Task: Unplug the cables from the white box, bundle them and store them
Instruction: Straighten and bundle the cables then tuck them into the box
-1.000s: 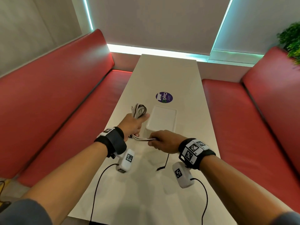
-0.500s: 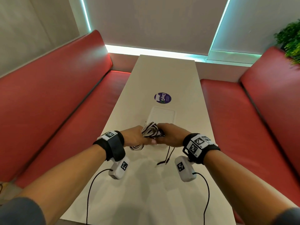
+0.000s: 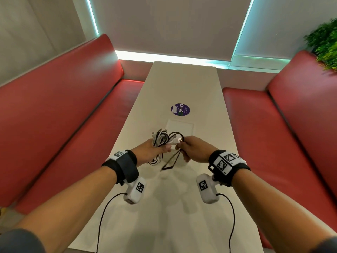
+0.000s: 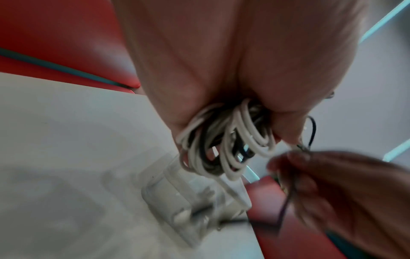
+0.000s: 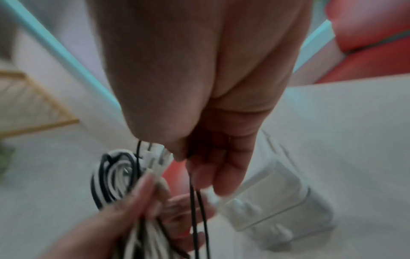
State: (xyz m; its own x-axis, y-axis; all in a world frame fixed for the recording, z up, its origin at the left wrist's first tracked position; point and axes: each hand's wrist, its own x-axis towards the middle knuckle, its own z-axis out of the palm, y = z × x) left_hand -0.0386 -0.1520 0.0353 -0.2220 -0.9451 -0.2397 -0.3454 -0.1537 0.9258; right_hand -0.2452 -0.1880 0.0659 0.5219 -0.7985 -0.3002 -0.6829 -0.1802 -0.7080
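Note:
My left hand (image 3: 162,149) grips a coiled bundle of white and black cables (image 3: 159,141) a little above the table, just in front of the white box (image 3: 180,127). My right hand (image 3: 179,145) pinches the plug ends and a black cable loop (image 3: 170,162) that hangs down from the bundle. In the left wrist view the bundle (image 4: 226,145) sticks out of my fist above the white box (image 4: 195,201). The right wrist view, blurred, shows two black strands (image 5: 198,210) hanging from my fingers, the bundle (image 5: 115,175) and the white box (image 5: 277,198).
The box lies flat on a long white table (image 3: 182,207) with a round purple sticker (image 3: 180,109) beyond it. Red benches (image 3: 63,115) line both sides. A green plant (image 3: 326,41) stands at the far right. Thin black leads hang from my wrist cameras.
Both hands came off the box's near side and rose toward me with the cable bundle. My right hand now pinches the plug ends and black loop beside the left hand.

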